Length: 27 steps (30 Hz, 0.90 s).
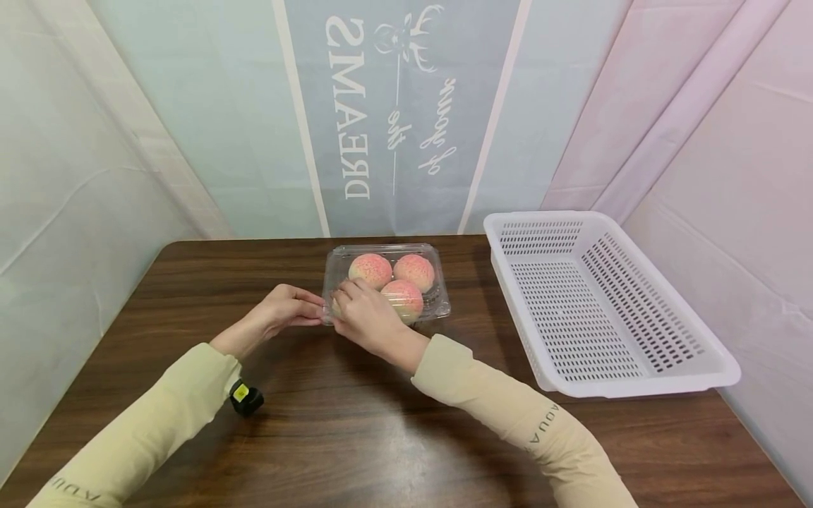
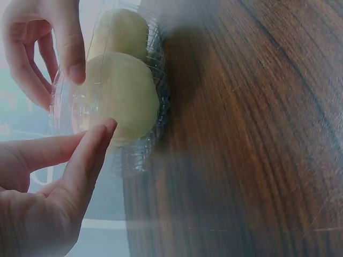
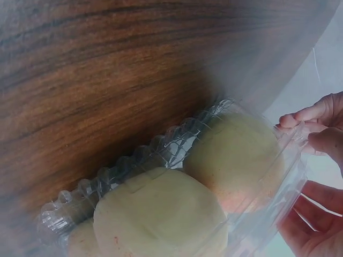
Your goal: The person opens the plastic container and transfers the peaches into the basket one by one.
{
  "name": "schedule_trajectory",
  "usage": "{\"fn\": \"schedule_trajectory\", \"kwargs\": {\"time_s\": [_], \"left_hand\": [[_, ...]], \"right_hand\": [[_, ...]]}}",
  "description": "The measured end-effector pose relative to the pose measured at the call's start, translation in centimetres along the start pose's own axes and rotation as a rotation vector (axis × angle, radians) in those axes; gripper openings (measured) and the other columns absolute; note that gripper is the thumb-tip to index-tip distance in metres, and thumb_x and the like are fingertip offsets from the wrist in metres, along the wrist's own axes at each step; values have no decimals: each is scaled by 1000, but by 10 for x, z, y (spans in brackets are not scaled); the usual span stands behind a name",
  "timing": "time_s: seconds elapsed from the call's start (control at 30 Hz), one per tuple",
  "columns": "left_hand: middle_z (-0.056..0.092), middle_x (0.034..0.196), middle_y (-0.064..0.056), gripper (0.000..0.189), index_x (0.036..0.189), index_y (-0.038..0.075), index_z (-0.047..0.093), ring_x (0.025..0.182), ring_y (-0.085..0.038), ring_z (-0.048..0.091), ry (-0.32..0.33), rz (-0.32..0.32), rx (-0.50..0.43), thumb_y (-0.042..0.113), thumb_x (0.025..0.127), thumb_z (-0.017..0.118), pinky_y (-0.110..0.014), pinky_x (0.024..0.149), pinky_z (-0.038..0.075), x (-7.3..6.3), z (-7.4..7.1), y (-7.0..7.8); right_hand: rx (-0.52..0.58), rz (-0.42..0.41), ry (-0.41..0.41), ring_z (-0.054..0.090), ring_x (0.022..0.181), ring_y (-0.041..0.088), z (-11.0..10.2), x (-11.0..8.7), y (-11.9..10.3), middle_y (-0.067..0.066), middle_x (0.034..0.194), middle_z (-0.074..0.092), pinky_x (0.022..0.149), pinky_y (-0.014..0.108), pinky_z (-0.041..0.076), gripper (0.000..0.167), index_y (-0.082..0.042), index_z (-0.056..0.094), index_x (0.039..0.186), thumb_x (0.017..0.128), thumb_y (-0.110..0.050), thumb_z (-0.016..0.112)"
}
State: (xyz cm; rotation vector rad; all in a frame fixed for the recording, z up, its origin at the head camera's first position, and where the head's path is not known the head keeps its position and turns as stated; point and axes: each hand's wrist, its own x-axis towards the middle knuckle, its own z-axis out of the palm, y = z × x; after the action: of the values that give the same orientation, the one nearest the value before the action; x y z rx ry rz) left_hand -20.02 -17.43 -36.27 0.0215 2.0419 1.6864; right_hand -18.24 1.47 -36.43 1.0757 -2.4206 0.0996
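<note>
A clear plastic clamshell box stands at the table's far edge, holding several round, peach-like pieces, speckled pink above and pale yellow-green below. At its front left corner my left hand pinches the rim between thumb and fingers. My right hand reaches over the box's left front, its fingers bent over the lid and covering part of one piece. In the left wrist view, the right thumb lies against the lid's front side. The right wrist view shows the box's ridged wall close up.
To the right of the box sits a white perforated plastic basket. The dark wooden table extends in front. Behind it hangs a printed curtain, with pale cloth walls on both sides. A black wrist device is on the left sleeve.
</note>
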Motion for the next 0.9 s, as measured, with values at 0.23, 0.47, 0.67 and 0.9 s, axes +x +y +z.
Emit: {"fn": "schedule_trajectory", "kwargs": {"time_s": [0.23,0.47,0.67,0.9], "left_hand": [[62,100,-25,35,119,-21,44,77,-13,64,33,17,100,-5,88,51,-31,76,51,0,2,4],[58,108,-30,36,119,-19,45,84,-15,62,58,52,210,-5,87,53,-39,84,48,-2,5,11],[60,105,-26,31,113,-14,52,86,-18,62,114,89,369,-1,86,57,-39,81,49,-3,6,14],[65,96,-19,24,105,-7,61,89,-29,61,232,217,645,1,82,58,-36,72,49,-4,6,13]], "right_hand": [[30,32,38,55,96,18,0,-3,1,5,101,62,82,25,46,29,-7,65,95,76,-28,69],[42,76,36,56,94,17,-3,-6,3,4,101,62,80,25,46,30,-6,66,98,78,-29,68],[76,110,27,55,94,17,-4,-9,7,4,100,61,81,25,45,29,-6,65,97,80,-28,66],[102,148,61,56,95,18,-6,-13,12,5,98,62,79,26,47,28,-4,65,95,81,-28,67]]}}
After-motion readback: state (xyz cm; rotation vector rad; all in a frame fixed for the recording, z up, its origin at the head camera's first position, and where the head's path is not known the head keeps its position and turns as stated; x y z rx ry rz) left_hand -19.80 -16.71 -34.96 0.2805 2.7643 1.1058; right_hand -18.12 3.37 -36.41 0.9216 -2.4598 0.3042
